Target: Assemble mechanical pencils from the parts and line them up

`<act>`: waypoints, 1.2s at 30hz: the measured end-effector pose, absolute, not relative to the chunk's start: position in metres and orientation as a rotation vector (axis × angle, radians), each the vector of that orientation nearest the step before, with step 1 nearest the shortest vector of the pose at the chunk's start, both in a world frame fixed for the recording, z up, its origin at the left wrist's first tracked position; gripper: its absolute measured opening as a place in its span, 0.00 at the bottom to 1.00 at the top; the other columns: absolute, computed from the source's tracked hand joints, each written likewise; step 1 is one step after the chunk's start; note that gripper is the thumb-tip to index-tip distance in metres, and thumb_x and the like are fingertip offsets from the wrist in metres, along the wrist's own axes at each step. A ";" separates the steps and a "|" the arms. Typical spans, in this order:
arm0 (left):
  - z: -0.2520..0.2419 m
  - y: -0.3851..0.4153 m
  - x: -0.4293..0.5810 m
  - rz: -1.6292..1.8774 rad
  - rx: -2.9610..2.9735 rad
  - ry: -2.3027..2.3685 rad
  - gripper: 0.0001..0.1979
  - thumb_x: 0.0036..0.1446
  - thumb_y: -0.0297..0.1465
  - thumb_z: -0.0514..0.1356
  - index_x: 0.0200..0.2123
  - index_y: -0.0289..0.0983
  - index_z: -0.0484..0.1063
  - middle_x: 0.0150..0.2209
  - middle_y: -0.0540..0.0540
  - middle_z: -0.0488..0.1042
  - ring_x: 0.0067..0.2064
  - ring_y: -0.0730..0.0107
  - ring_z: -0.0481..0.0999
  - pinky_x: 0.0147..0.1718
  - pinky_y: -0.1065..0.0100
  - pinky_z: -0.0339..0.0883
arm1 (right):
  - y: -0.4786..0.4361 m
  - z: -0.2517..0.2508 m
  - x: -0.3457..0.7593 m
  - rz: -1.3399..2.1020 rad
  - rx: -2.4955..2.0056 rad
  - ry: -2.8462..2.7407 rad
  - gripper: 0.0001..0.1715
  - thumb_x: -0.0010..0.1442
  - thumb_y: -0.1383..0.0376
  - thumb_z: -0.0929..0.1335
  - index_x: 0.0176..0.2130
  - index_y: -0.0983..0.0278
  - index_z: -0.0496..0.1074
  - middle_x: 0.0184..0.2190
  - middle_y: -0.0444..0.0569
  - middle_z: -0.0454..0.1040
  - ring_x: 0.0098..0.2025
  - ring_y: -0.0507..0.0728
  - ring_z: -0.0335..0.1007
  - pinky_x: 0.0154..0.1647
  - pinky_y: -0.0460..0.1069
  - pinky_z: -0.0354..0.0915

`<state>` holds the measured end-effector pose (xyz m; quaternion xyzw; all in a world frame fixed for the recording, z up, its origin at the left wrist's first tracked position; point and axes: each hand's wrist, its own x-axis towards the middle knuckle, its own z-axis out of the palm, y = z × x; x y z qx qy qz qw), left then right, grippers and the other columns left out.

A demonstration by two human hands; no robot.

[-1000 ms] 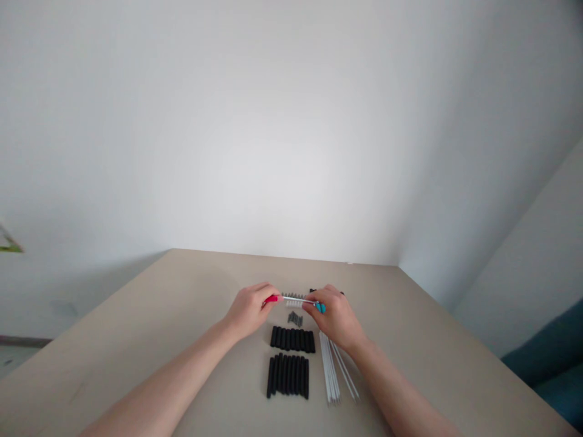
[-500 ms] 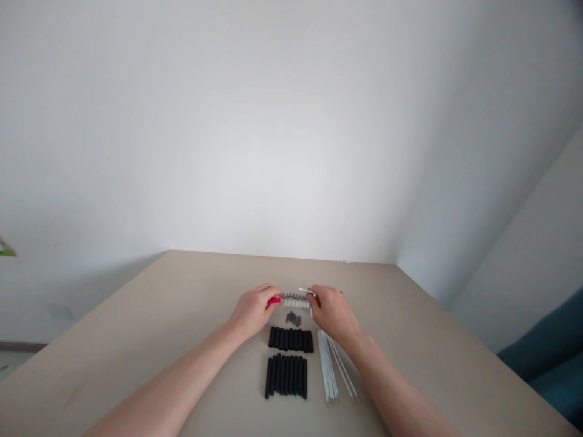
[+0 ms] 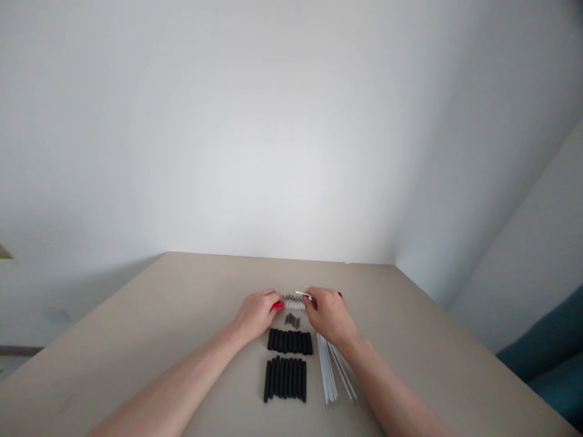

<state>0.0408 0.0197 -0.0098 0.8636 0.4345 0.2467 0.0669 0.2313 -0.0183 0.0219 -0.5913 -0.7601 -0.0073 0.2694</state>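
One white rod points crosswise leftward, right fingers pinching it, left fingers a red piece.

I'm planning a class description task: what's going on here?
Someone is working bare-handed at a tabletop. The left hand holds a small red piece, while the right hand pinches a thin white rod. Nearer the camera lie small grey pieces, then two rows of black tubes, with slim white rods, possibly pen refills, to their right.
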 end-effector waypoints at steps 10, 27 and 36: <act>0.000 0.006 0.034 1.202 2.382 0.999 0.08 0.59 0.27 0.53 0.34 0.38 0.73 0.32 0.48 0.75 0.34 0.72 0.73 0.34 0.73 0.64 | -0.029 0.026 0.217 0.254 -1.295 -2.102 0.09 0.60 0.64 0.64 0.32 0.63 0.74 0.26 0.46 0.75 0.29 0.53 0.69 0.31 0.45 0.58; -0.004 0.010 0.033 1.045 2.242 0.999 0.14 0.55 0.38 0.61 0.43 0.38 0.70 0.32 0.49 0.75 0.33 0.72 0.73 0.34 0.73 0.65 | -0.032 0.027 0.218 0.323 -1.124 -1.912 0.08 0.60 0.66 0.65 0.37 0.61 0.74 0.32 0.47 0.77 0.33 0.54 0.72 0.36 0.46 0.63; 0.006 0.002 0.034 0.900 2.344 0.970 0.15 0.64 0.36 0.47 0.37 0.37 0.71 0.30 0.49 0.72 0.33 0.71 0.70 0.33 0.72 0.62 | -0.031 0.026 0.220 0.207 -1.149 -2.034 0.09 0.59 0.67 0.65 0.38 0.61 0.74 0.31 0.48 0.77 0.33 0.55 0.71 0.37 0.47 0.62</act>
